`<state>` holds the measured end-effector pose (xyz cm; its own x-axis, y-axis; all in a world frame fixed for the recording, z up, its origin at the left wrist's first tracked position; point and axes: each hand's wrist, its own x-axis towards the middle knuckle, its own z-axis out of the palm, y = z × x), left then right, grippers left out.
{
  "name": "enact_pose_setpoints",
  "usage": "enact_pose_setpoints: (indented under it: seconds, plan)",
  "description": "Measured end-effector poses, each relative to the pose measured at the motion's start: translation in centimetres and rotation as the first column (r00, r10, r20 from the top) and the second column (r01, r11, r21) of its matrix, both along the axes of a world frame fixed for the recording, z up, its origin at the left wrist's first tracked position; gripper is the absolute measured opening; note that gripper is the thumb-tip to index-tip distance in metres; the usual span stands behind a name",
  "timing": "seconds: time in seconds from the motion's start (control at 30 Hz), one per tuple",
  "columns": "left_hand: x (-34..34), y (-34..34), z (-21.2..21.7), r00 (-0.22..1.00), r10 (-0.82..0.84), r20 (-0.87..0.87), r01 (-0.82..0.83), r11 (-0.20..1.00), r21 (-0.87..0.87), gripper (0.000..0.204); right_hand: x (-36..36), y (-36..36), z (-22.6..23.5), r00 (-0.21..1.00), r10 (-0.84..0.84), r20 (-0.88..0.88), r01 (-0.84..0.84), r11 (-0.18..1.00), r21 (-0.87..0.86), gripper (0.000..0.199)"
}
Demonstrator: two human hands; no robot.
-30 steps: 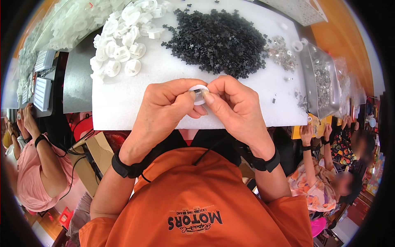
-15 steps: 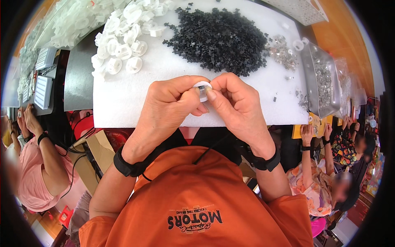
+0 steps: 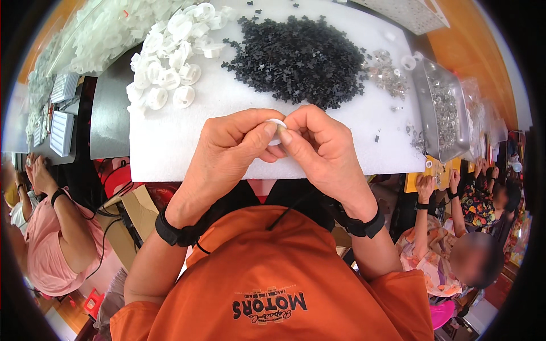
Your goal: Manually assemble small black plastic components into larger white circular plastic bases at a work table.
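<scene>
One white disc sits fingertip-pinched between left grip and right grip.

Bright, even light | white foam sheet pale | metal tray glints | fisheye edges bowed, corners black | right-side co-worker's head blurred

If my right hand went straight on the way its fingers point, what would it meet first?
Your right hand would first meet the small white round plastic-looking part it is pinching, then probably your left hand just beyond, though depth there is unclear.
</scene>
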<state>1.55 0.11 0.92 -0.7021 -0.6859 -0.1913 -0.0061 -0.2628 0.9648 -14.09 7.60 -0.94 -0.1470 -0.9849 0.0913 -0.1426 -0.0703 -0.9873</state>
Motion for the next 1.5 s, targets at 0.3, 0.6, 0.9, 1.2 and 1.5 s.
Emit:
enact_pose_setpoints:
  seconds: [0.3, 0.6, 0.9, 1.2, 1.5]
  plan:
    - [0.4, 0.1, 0.0, 0.998, 0.012, -0.064, -0.012, 1.0, 0.004, 0.025, 0.2, -0.1, 0.1, 0.997, -0.006, 0.075, 0.005, 1.0, 0.005, 0.007]
    - [0.7, 0.0, 0.0, 0.999, -0.009, -0.049, 0.011, 0.999, 0.036, 0.027, 0.1, 0.0, 0.6, 0.998, 0.006, 0.065, -0.006, 1.0, 0.008, 0.009]
    - [0.3, 0.2, 0.2, 1.0, 0.018, -0.003, -0.018, 1.0, 0.013, 0.025, 0.0, 0.0, 0.4, 0.998, 0.001, 0.07, -0.003, 0.999, 0.035, 0.009]
    - [0.2, 0.2, 0.1, 0.999, 0.028, 0.037, -0.029, 1.0, 0.002, 0.024, -0.1, 0.0, 0.7, 1.0, 0.004, 0.017, -0.004, 1.0, 0.01, 0.009]
    - [-0.1, 0.5, -0.1, 0.999, 0.045, 0.01, -0.045, 0.999, -0.02, 0.02, 0.2, 0.1, -0.1, 0.999, -0.007, 0.033, 0.008, 1.0, -0.015, 0.009]
